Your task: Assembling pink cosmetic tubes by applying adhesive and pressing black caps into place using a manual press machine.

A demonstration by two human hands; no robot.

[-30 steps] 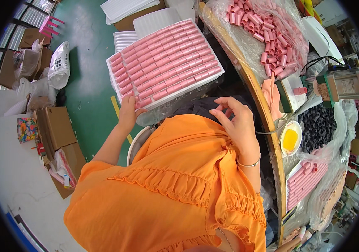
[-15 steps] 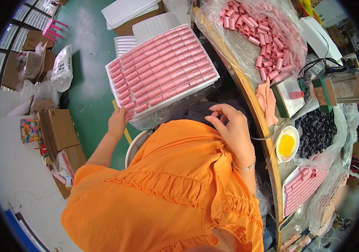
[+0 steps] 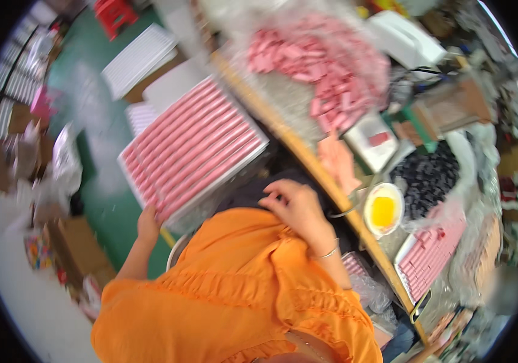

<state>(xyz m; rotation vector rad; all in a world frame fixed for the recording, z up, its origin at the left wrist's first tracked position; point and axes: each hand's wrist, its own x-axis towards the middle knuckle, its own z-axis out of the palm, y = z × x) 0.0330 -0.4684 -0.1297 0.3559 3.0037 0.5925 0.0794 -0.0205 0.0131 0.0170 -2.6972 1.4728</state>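
Observation:
A white ridged tray [image 3: 179, 216] filled with rows of short pink tubes [image 3: 189, 148] sits ahead of me on the left. At its near left corner, my left hand [image 3: 147, 225] has closed fingers on the rim beside the end tubes; blur hides the exact grip. My right hand [image 3: 298, 209] hovers over my lap, between the tray and the wooden-edged bench [image 3: 289, 145]. Its fingers are loosely bent and apart from the thumb, with nothing visible in them.
On the bench lie a heap of loose pink tubes [image 3: 331, 66] in clear plastic, a white bowl [image 3: 386, 225] with yellow contents, black pieces [image 3: 425, 178] and another tube-filled tray [image 3: 431, 260]. Cardboard boxes [image 3: 80, 248] stand at left. Another person's arm [image 3: 434, 349] shows at lower right.
The view has swung right, blurring the picture and bringing more of the lower right bench side into sight. My left hand remains at the tray corner; my right hand remains over my lap.

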